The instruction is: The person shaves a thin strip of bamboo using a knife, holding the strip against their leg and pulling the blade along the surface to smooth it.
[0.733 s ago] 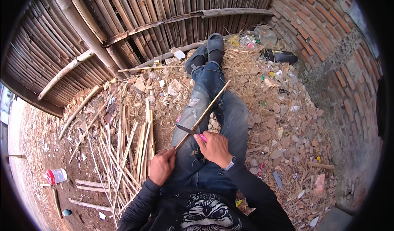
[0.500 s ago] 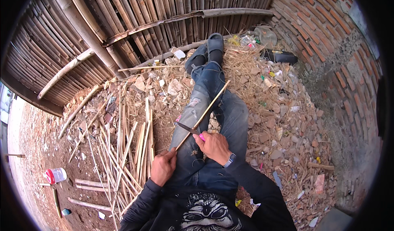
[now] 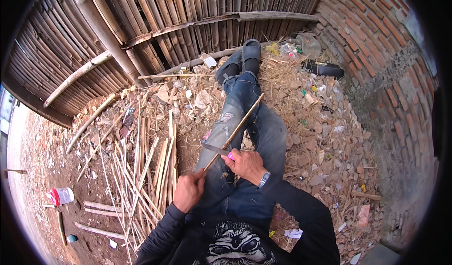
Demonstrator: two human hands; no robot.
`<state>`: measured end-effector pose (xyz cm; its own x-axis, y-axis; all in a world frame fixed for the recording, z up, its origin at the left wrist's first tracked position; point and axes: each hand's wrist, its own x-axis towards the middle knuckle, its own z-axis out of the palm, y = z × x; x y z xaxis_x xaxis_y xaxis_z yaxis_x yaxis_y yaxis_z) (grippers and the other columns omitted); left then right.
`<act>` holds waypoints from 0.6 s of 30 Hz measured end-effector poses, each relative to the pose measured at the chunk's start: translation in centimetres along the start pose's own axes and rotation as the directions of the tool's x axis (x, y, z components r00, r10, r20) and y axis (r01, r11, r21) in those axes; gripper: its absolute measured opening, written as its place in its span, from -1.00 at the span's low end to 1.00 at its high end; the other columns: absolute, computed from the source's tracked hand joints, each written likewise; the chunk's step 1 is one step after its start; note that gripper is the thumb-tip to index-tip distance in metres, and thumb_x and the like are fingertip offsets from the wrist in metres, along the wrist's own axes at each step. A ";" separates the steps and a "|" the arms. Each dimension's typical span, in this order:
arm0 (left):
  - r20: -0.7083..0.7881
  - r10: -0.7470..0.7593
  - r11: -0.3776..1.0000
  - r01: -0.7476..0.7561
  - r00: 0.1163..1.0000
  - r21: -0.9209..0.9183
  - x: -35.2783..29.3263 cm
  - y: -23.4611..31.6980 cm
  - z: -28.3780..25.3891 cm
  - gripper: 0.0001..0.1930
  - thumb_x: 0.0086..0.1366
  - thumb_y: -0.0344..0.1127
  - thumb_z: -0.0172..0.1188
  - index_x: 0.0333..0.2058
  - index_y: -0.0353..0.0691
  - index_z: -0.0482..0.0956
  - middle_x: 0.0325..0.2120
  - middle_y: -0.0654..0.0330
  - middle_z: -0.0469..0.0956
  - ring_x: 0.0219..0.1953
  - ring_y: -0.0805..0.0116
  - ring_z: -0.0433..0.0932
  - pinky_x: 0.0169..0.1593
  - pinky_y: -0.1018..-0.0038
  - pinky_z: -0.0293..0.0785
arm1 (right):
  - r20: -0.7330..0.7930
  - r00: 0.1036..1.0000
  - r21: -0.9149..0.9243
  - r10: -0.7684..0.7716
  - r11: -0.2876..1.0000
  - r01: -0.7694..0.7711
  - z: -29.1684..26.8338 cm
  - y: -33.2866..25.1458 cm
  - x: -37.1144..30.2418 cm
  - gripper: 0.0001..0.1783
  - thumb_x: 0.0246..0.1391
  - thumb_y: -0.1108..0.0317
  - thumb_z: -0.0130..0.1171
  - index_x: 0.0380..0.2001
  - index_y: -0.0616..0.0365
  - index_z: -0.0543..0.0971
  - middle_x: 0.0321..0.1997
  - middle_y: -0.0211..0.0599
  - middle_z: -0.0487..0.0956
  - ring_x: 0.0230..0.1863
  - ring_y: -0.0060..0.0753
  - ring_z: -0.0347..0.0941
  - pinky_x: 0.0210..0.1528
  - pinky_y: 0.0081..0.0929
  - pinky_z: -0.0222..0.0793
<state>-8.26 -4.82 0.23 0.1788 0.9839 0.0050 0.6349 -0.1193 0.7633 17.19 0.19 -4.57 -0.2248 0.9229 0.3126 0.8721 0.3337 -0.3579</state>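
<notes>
My left hand (image 3: 189,189) is closed around the lower end of a thin bamboo strip (image 3: 243,121), which slants up and away over my jeans. In my right hand (image 3: 247,165) is a knife (image 3: 215,149) with a pink handle, its dark blade pointing left and lying across the strip just above my left hand. A watch sits on my right wrist. My outstretched legs in worn jeans (image 3: 226,124) are crossed at the ankles, under both hands. Left of my legs lies a loose heap of split bamboo strips (image 3: 141,180).
A bamboo wall (image 3: 197,29) stands beyond my feet, and a brick wall (image 3: 376,53) rises at the right. Rubble, straw and litter cover the ground. A clear tub with a red lid (image 3: 61,196) lies at the far left. A black case (image 3: 325,69) rests near the brick wall.
The knife stays across the strip, its blade now turned a little flatter. The strip looks slightly rolled in my left hand. The whole view has shifted slightly.
</notes>
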 end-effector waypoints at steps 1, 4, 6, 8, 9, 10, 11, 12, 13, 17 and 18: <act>-0.001 -0.001 1.000 0.001 1.000 0.006 0.2 0.2 -0.2 -0.80 0.40 -0.34 0.26 -0.17 -0.37 0.75 -0.48 -0.29 0.59 -0.43 -0.23 0.65 -0.34 0.06 0.51 | 0.005 1.000 -0.025 -0.011 1.000 0.011 -0.3 0.2 0.7 -0.41 0.32 -0.22 0.18 -0.55 0.06 0.53 -0.68 -0.11 0.59 -0.66 0.04 0.58 -0.60 -0.08 0.51; -0.032 0.020 0.999 -0.021 0.999 -0.039 0.8 1.0 -0.2 -0.79 0.41 -0.34 0.25 -0.16 -0.37 0.74 -0.49 -0.29 0.58 -0.43 -0.25 0.64 -0.34 0.04 0.51 | -0.031 0.996 0.013 0.078 0.997 -0.078 0.4 -0.7 1.7 -0.42 0.34 -0.20 0.18 -0.53 0.07 0.55 -0.69 -0.08 0.59 -0.65 0.05 0.60 -0.55 -0.03 0.53; -0.009 -0.049 0.999 0.048 0.999 -0.026 1.5 1.3 -0.5 -0.79 0.41 -0.35 0.24 -0.15 -0.37 0.74 -0.48 -0.30 0.57 -0.42 -0.25 0.64 -0.33 0.03 0.51 | 0.024 1.000 -0.015 0.004 1.000 -0.003 0.2 -2.1 0.2 -0.42 0.35 -0.19 0.16 -0.53 0.08 0.55 -0.68 -0.07 0.59 -0.64 0.05 0.60 -0.55 -0.01 0.53; 0.008 -0.039 0.999 0.039 0.999 -0.001 1.1 0.9 -0.7 -0.79 0.41 -0.36 0.23 -0.14 -0.38 0.74 -0.47 -0.31 0.57 -0.42 -0.26 0.63 -0.34 0.04 0.50 | -0.120 0.986 0.027 -0.119 0.992 0.123 -0.5 3.0 1.4 -0.43 0.35 -0.17 0.17 -0.57 0.05 0.51 -0.71 -0.12 0.58 -0.66 0.01 0.60 -0.59 -0.04 0.51; -0.018 -0.007 1.000 0.007 1.000 -0.003 1.3 1.0 -0.3 -0.79 0.41 -0.36 0.23 -0.14 -0.38 0.74 -0.47 -0.32 0.57 -0.42 -0.26 0.63 -0.35 0.04 0.50 | -0.125 0.989 0.024 -0.073 0.997 0.076 0.0 2.6 1.6 -0.43 0.34 -0.18 0.18 -0.58 0.04 0.50 -0.71 -0.13 0.58 -0.66 -0.01 0.60 -0.61 -0.06 0.50; -0.041 0.029 0.999 -0.030 0.999 -0.016 1.6 1.4 0.0 -0.79 0.41 -0.37 0.23 -0.14 -0.38 0.74 -0.47 -0.33 0.57 -0.43 -0.26 0.63 -0.35 0.05 0.50 | -0.126 0.992 0.009 -0.025 1.000 0.026 -0.2 1.9 1.9 -0.42 0.33 -0.19 0.19 -0.59 0.04 0.48 -0.71 -0.14 0.58 -0.67 -0.03 0.60 -0.62 -0.08 0.49; -0.072 -0.006 1.000 0.005 0.997 -0.015 2.6 1.6 -0.5 -0.79 0.41 -0.36 0.23 -0.14 -0.38 0.74 -0.47 -0.32 0.57 -0.42 -0.27 0.64 -0.35 0.06 0.52 | -0.095 0.995 -0.016 0.002 1.000 -0.003 0.0 0.4 1.9 -0.41 0.33 -0.19 0.19 -0.58 0.05 0.49 -0.71 -0.14 0.58 -0.67 -0.03 0.60 -0.63 -0.10 0.49; -0.077 -0.044 0.999 0.042 0.996 -0.034 2.6 1.8 -0.9 -0.79 0.41 -0.38 0.23 -0.15 -0.40 0.73 -0.46 -0.32 0.58 -0.41 -0.27 0.64 -0.34 0.06 0.52 | -0.069 0.997 -0.042 0.033 0.998 -0.036 0.2 -1.2 1.7 -0.41 0.33 -0.20 0.19 -0.58 0.06 0.49 -0.70 -0.14 0.58 -0.67 -0.04 0.60 -0.64 -0.11 0.48; -0.048 -0.045 0.999 0.043 0.998 -0.031 2.4 2.1 -1.4 -0.79 0.41 -0.38 0.23 -0.16 -0.42 0.73 -0.47 -0.32 0.58 -0.41 -0.26 0.65 -0.35 0.06 0.52 | -0.038 0.999 -0.053 -0.031 0.998 0.029 0.5 -1.5 0.8 -0.41 0.33 -0.21 0.18 -0.56 0.07 0.51 -0.70 -0.13 0.58 -0.66 -0.03 0.60 -0.62 -0.11 0.50; -0.086 0.068 0.996 -0.072 0.994 -0.049 2.5 1.9 -1.0 -0.77 0.42 -0.37 0.23 -0.17 -0.46 0.72 -0.50 -0.31 0.58 -0.44 -0.24 0.65 -0.37 0.09 0.51 | -0.114 0.990 -0.078 -0.088 0.994 0.079 -0.8 3.0 3.8 -0.42 0.32 -0.22 0.18 -0.54 0.04 0.53 -0.68 -0.15 0.59 -0.65 -0.04 0.60 -0.62 -0.12 0.51; -0.076 0.057 0.997 -0.061 0.996 -0.047 2.0 1.7 -1.1 -0.77 0.42 -0.37 0.23 -0.17 -0.46 0.72 -0.50 -0.31 0.58 -0.44 -0.24 0.65 -0.37 0.09 0.51 | -0.104 0.991 -0.070 -0.079 0.995 0.072 -0.1 1.7 3.2 -0.42 0.32 -0.22 0.18 -0.54 0.04 0.53 -0.68 -0.15 0.59 -0.65 -0.04 0.60 -0.62 -0.12 0.51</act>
<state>-7.66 -2.89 2.26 0.1572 0.9828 0.0973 0.5866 -0.1722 0.7914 17.98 3.65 -4.05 -0.2465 0.8687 0.4297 0.8819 0.3849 -0.2723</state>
